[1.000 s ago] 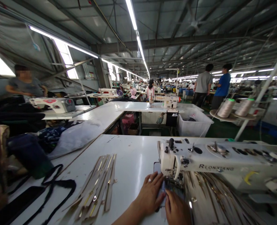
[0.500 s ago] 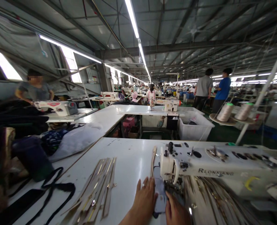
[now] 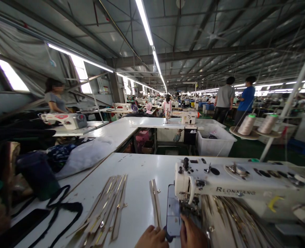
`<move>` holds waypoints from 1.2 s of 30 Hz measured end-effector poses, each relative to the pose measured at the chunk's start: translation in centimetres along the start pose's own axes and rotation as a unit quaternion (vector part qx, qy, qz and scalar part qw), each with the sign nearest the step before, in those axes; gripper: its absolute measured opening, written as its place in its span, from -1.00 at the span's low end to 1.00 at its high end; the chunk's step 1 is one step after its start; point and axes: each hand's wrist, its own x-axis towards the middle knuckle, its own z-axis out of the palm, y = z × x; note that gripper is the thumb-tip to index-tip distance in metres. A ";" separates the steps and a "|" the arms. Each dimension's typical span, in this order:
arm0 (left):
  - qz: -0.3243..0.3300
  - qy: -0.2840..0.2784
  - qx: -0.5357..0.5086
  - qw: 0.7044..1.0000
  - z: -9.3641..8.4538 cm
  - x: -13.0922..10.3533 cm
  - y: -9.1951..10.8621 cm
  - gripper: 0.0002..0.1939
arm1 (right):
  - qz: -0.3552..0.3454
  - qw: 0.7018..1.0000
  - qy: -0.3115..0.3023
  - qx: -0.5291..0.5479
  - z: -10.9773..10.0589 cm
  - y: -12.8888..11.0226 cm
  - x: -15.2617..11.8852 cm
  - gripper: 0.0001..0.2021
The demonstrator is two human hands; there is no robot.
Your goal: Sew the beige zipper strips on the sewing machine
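One beige zipper strip (image 3: 155, 203) lies lengthwise on the white table, left of the sewing machine (image 3: 219, 182). At its near end is my left hand (image 3: 152, 237), fingers curled closed on it. My right hand (image 3: 192, 232) rests by the machine's metal plate (image 3: 173, 215), just below the needle area; what its fingers hold, if anything, is hidden. Several zipper strips with gold teeth (image 3: 108, 206) lie fanned out on the table at the left. More beige zippers (image 3: 235, 220) are heaped behind and right of the needle area, under the machine's arm.
Black cord (image 3: 76, 206) and a dark flat object (image 3: 25, 225) lie at the lower left. White bundled fabric (image 3: 86, 155) sits on the left table. Two thread cones (image 3: 246, 124) stand at the right. A white bin (image 3: 216, 141), other machines and several people are beyond.
My left hand has moved back toward me from the metal plate, and the zipper strip now lies further left and nearer. A person at the far left has turned sideways.
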 end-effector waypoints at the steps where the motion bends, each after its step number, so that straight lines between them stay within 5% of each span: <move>1: 0.009 -0.001 -0.009 1.000 -1.2 0.6 -0.2 -0.87 | 0.000 1.000 -0.002 0.001 0.0 0.0 0.0 -0.65; 7: 0.087 -0.016 -0.129 0.988 -7.5 2.1 -0.8 -0.84 | -0.021 1.000 -0.007 0.000 0.3 0.8 0.0 -0.66; 10: 0.057 0.035 -0.255 0.965 -11.9 2.1 -0.8 -0.93 | -0.045 0.998 -0.041 0.002 0.3 1.3 0.1 -0.64; 13: -0.046 0.149 -0.413 0.897 -16.5 2.3 -0.7 -0.81 | 0.003 0.997 -0.072 0.005 0.1 1.0 0.1 -0.63; 16: -0.128 0.201 -0.561 0.793 -18.2 3.0 -0.3 -0.81 | 0.069 0.995 -0.071 0.024 -0.1 0.0 0.1 -0.61; 19: -0.168 0.151 -0.680 0.697 -15.4 4.1 -0.1 -0.74 | 0.098 0.993 -0.030 0.062 -0.8 -0.6 0.4 -0.57; 23: -0.210 0.102 -0.740 0.630 -7.1 5.3 0.2 -0.65 | 0.104 0.990 0.007 0.098 -2.6 -0.8 1.1 -0.52; 26: -0.258 0.110 -0.711 0.644 -1.8 5.9 0.3 -0.63 | 0.096 0.991 -0.026 0.094 -4.0 -1.3 1.7 -0.54; 28: -0.270 0.123 -0.694 0.656 -0.1 6.2 0.3 -0.65 | 0.092 0.991 -0.048 0.081 -4.8 -2.0 1.9 -0.57; 32: -0.245 0.122 -0.642 0.716 0.1 7.1 -0.1 -0.80 | 0.096 0.993 -0.070 0.025 -5.3 -2.8 2.3 -0.73; 36: -0.185 0.101 -0.531 0.821 -0.5 7.6 -0.5 -0.96 | 0.092 0.993 -0.075 0.005 -4.9 -2.4 2.2 -0.77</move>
